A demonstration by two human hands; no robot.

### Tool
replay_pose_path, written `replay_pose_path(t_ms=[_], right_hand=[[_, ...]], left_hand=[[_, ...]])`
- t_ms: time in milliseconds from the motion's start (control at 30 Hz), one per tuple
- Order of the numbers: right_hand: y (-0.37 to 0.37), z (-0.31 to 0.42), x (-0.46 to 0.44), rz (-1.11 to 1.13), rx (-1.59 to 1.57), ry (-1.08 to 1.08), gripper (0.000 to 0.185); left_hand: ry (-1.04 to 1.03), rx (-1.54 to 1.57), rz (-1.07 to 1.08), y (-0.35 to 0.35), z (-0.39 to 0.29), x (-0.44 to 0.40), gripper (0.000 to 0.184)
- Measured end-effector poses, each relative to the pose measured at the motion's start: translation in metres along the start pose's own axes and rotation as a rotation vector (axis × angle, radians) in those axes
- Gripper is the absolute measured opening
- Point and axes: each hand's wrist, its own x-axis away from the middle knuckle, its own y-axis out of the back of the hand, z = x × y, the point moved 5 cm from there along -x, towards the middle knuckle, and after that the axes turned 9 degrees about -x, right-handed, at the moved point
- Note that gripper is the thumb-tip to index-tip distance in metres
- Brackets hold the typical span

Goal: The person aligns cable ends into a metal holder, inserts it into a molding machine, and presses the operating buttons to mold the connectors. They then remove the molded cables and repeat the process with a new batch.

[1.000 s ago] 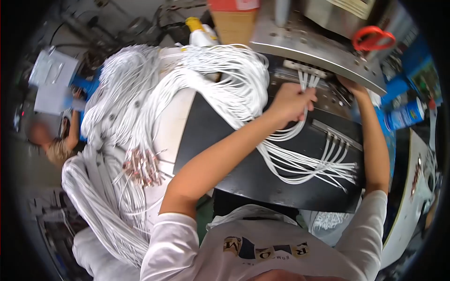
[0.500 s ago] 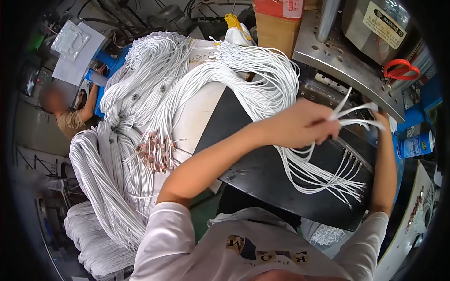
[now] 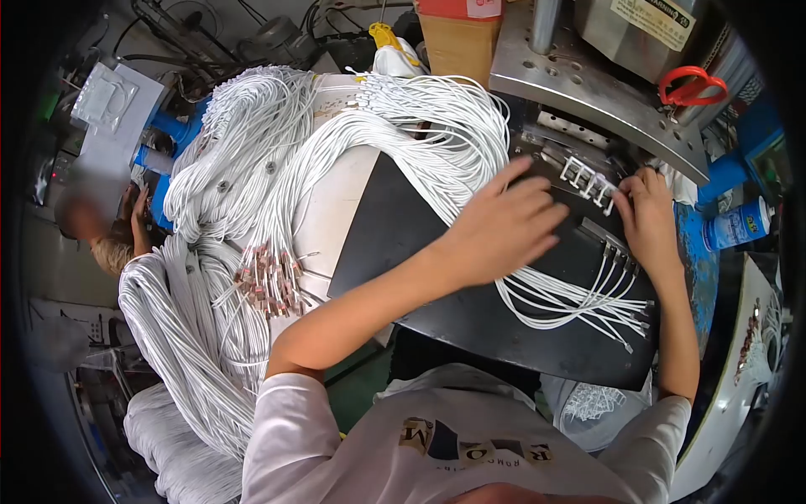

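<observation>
Clock: read from the wearer's chest, 12 straight ahead.
Scrap bag: at 2 o'clock, a clear bag [image 3: 592,409] of thin white pieces.
Cable ends: between 1 and 2, loose ends [image 3: 628,328] fanned over the black tabletop [image 3: 478,340].
Slotted bar: at 1 o'clock, a metal bar [image 3: 602,231] with several white cables running from its near side.
Left grip: at 12 o'clock, the left hand [image 3: 508,223] is spread, holding nothing that shows, close to the cables; whether it touches them I cannot tell.
Right grip: at 1 o'clock, the right hand [image 3: 651,218] seems to pinch one end of the white pronged piece [image 3: 588,183] between thumb and fingertips.
White piece: just short of 1, beyond the slotted bar and on the near side of the press plate [image 3: 596,94].
Step in hand: by my reading, handling the white piece in front of the press, one-handed.
Move calls for: a firm pinch at the piece's end, prongs kept clear of bar and cables, fingers out from under the plate.
Cable bundles: from 10 to 12, thick white hanks [image 3: 369,134].
Scissors: red handles [image 3: 693,86] at 1, on the plate's far side.
Co-worker: at 10 o'clock, a person [image 3: 113,248] with both hands by a blue surface.
</observation>
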Motion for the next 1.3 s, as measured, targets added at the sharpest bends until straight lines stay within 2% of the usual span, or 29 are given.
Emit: replay_pose_path(t_ms=[67,100,200,300,333,400,500,600,767,867,967,1033,1133,1233,1300], right_hand=[[0.01,0.007,0.016,0.06,-0.131,-0.113,0.017],[0.017,0.006,0.031,0.064,-0.157,-0.119,0.019],[0.039,-0.003,0.076,0.135,-0.293,-0.321,0.02],[0.047,-0.001,0.104,0.129,-0.272,-0.324,0.018],[0.045,-0.005,0.107,0.174,-0.25,-0.321,0.019],[0.04,-0.004,0.108,0.099,-0.09,-0.131,0.02],[0.036,-0.002,0.097,0.141,-0.199,-0.292,0.018],[0.028,-0.006,0.081,0.066,-0.158,-0.246,0.015],[0.011,-0.028,0.027,-0.065,-0.184,-0.132,0.018],[-0.01,-0.056,-0.015,-0.153,-0.015,0.014,0.024],[-0.046,-0.108,-0.047,0.205,0.205,-0.071,0.037],[-0.049,-0.121,-0.053,-0.032,0.012,0.055,0.037],[-0.051,-0.132,-0.072,-0.209,0.157,0.154,0.036],[-0.053,-0.138,-0.074,-0.151,0.197,0.114,0.033],[-0.054,-0.137,-0.074,-0.139,0.056,0.069,0.031]], left_hand=[[0.145,-0.078,0.128,-0.013,0.039,0.011,0.023],[0.158,-0.095,0.067,-0.013,0.047,0.013,0.023],[0.207,-0.114,0.181,-0.011,0.027,0.004,0.023],[0.164,0.127,0.179,-0.023,-0.014,-0.009,0.022],[0.166,0.34,0.22,-0.027,-0.033,-0.018,0.023],[0.08,0.48,0.202,-0.035,-0.074,-0.025,0.024],[0.056,0.317,0.238,-0.049,-0.102,-0.034,0.027],[0.081,0.18,0.222,-0.052,-0.104,-0.037,0.026],[0.105,0.086,0.205,-0.062,-0.079,-0.031,0.018],[0.134,0.201,0.217,-0.075,-0.037,-0.057,0.027],[0.217,0.295,0.25,-0.089,0.004,-0.091,0.032],[0.224,0.328,0.19,-0.091,0.026,-0.105,0.033],[0.252,0.268,0.218,-0.094,0.047,-0.107,0.033],[0.253,0.219,0.253,-0.096,0.052,-0.103,0.035],[0.241,0.155,0.207,-0.095,0.051,-0.101,0.035]])
